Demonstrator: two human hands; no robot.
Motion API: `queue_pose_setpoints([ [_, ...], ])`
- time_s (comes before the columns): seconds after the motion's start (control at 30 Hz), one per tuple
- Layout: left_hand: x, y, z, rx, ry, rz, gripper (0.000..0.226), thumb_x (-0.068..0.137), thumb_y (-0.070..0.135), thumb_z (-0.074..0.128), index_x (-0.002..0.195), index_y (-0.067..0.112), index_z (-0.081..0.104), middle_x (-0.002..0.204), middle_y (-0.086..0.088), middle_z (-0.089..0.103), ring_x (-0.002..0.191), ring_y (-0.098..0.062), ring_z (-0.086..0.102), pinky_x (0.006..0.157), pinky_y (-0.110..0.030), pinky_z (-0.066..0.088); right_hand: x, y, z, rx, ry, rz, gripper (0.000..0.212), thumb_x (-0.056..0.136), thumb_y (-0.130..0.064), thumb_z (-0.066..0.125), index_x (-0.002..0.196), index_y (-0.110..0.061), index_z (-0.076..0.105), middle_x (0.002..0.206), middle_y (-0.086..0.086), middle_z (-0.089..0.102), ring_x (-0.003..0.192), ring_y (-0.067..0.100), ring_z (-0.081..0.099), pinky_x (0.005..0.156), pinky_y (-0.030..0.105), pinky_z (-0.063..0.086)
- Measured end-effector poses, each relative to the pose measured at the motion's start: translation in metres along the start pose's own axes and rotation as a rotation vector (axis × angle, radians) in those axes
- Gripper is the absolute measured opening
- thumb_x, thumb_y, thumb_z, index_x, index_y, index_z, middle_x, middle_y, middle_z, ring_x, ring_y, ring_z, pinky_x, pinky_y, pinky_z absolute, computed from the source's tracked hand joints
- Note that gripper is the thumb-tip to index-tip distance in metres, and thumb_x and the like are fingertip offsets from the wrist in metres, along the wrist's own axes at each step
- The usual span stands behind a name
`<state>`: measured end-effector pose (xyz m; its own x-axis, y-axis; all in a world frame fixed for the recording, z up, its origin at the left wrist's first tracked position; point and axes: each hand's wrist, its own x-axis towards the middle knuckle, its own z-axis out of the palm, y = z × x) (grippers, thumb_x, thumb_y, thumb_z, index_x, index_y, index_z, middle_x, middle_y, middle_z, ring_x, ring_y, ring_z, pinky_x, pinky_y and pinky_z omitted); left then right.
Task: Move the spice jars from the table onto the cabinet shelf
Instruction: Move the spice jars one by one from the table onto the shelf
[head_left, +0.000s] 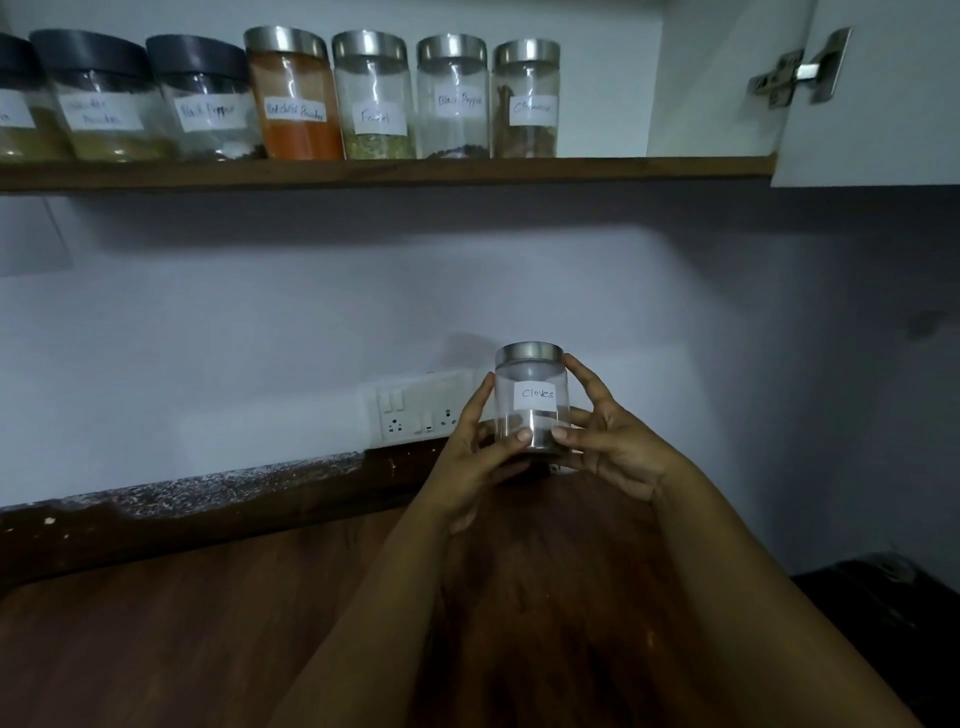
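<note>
A clear glass jar with a steel lid and a white label reading "Cloves" (531, 397) is held upright above the far end of the wooden table (182, 634). My left hand (470, 457) grips its left side and my right hand (608, 441) its right side, thumbs across the lower front. Overhead, the wooden cabinet shelf (384, 171) carries a row of several labelled spice jars, ending at the right with the cinnamon jar (525, 98). Bare shelf lies to the right of that jar.
The open white cabinet door (883, 93) with its metal hinge (800, 70) hangs at the upper right. A wall socket and switch plate (415, 410) sits behind the jar. A dark object (883, 597) stands beside the table at the right.
</note>
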<state>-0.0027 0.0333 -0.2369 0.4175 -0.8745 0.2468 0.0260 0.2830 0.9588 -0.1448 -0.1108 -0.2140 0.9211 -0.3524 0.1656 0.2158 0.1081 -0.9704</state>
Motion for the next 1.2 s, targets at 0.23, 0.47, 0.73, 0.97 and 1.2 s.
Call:
queue_pose_setpoints([
  [0.23, 0.037, 0.042, 0.048, 0.262, 0.123, 0.214, 0.083, 0.069, 0.049, 0.077, 0.140, 0.056, 0.032, 0.137, 0.012, 0.049, 0.117, -0.004, 0.054, 0.084, -0.020, 0.048, 0.005, -0.072, -0.019, -0.321, 0.120, -0.103, 0.100, 0.072, -0.027, 0.081, 0.145, -0.057, 0.020, 0.135, 0.002, 0.057, 0.118, 0.021, 0.062, 0.099, 0.039, 0.052],
  [0.47, 0.084, 0.143, 0.099, 0.512, 0.274, 0.734, 0.066, 0.084, 0.041, 0.069, 0.142, 0.042, 0.038, 0.132, 0.012, 0.042, 0.118, 0.012, 0.047, 0.090, -0.010, 0.048, 0.016, -0.195, -0.024, -0.368, 0.103, -0.460, 0.097, 0.076, -0.023, 0.078, 0.150, -0.046, 0.019, 0.135, -0.005, 0.056, 0.118, 0.009, 0.060, 0.090, 0.026, 0.056],
  [0.73, 0.166, 0.229, 0.112, 0.767, 0.413, 0.819, 0.053, 0.094, 0.026, 0.061, 0.145, 0.025, 0.043, 0.137, -0.003, 0.054, 0.122, -0.016, 0.055, 0.098, -0.038, 0.050, 0.094, -0.297, -0.052, -0.472, 0.075, -0.425, 0.088, 0.087, -0.012, 0.071, 0.154, -0.017, 0.014, 0.148, 0.005, 0.043, 0.133, 0.023, 0.046, 0.114, 0.042, 0.036],
  [0.97, 0.177, 0.188, 0.060, 1.457, 0.838, 0.996, 0.014, 0.093, 0.014, 0.054, 0.086, 0.005, 0.062, 0.087, -0.009, 0.055, 0.074, -0.023, 0.052, 0.064, -0.040, 0.049, 0.135, -0.307, -0.095, -0.959, 0.235, -0.118, 0.098, 0.078, -0.039, 0.079, 0.150, -0.008, 0.020, 0.145, 0.006, 0.046, 0.129, 0.026, 0.048, 0.110, 0.044, 0.040],
  [1.2, 0.193, 0.188, 0.066, 1.412, 1.009, 1.032, 0.024, 0.091, 0.013, 0.056, 0.067, 0.008, 0.053, 0.066, -0.006, 0.048, 0.062, -0.022, 0.042, 0.056, -0.035, 0.035, 0.158, -0.304, -0.086, -1.060, 0.289, -0.128, 0.093, 0.082, -0.040, 0.075, 0.147, -0.003, 0.020, 0.144, 0.013, 0.043, 0.129, 0.029, 0.045, 0.108, 0.043, 0.039],
])
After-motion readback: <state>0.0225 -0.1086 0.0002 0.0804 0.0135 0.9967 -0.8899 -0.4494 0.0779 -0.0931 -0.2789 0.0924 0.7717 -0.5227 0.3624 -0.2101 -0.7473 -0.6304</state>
